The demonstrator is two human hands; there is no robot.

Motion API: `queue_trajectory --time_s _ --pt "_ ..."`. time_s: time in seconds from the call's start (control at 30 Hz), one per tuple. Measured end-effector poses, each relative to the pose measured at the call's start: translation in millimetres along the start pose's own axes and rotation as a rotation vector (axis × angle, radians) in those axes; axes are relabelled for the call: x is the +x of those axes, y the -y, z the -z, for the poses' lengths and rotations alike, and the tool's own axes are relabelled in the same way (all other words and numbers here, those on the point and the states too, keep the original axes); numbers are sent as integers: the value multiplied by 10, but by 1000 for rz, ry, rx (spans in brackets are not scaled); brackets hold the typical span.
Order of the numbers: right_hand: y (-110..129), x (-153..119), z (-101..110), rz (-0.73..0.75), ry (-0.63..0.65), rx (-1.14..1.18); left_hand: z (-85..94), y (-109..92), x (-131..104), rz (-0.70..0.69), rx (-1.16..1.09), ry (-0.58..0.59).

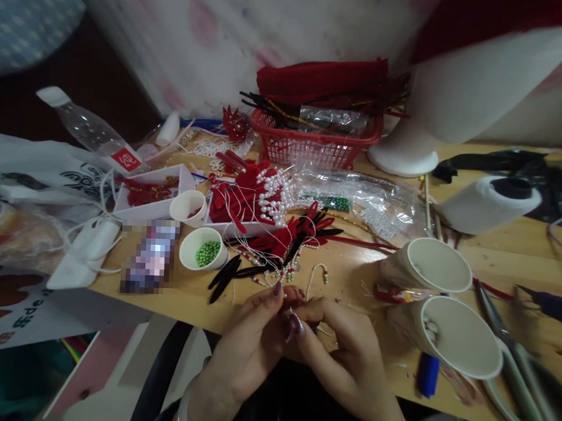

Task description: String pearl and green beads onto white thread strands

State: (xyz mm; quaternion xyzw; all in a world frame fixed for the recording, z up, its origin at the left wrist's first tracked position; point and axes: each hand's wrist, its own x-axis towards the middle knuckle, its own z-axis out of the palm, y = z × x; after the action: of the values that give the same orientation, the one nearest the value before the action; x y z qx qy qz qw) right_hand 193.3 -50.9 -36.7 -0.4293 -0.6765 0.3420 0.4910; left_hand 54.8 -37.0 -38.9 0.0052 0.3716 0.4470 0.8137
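My left hand [246, 335] and my right hand [347, 354] meet at the front edge of the wooden table, both with fingers pinched together. A thin white thread [294, 321] shows at the right fingertips. What lies between the left fingertips is mostly hidden, though a tiny white bead seems to show there. Just beyond the hands lie black and red velvety petal shapes [289, 238] with loose white threads. A short strand of pearl beads [325, 275] with green and red ones at its end curves beside them.
A paper cup [186, 260] of green beads stands left, near a phone [150, 255]. Two larger paper cups [442, 357] and scissors [511, 347] are right. Behind are a red basket [311, 147], bead bags [387, 205], a thread cone [488, 205] and a plastic bottle [92, 130].
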Motion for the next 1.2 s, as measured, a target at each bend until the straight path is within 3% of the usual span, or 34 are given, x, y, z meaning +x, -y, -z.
queue_trajectory --time_s 0.13,0.57,0.8,1.2 --pt "-10 -19 7 -56 21 40 12 21 11 -2 18 -28" --pt "-18 -26 -12 -105 44 126 30 -12 -17 -24 111 79" --pt "-50 -84 20 -67 9 47 46 5 -43 -256 307 86" --pt "-101 -106 151 74 112 -187 238 31 12 -592 642 164"
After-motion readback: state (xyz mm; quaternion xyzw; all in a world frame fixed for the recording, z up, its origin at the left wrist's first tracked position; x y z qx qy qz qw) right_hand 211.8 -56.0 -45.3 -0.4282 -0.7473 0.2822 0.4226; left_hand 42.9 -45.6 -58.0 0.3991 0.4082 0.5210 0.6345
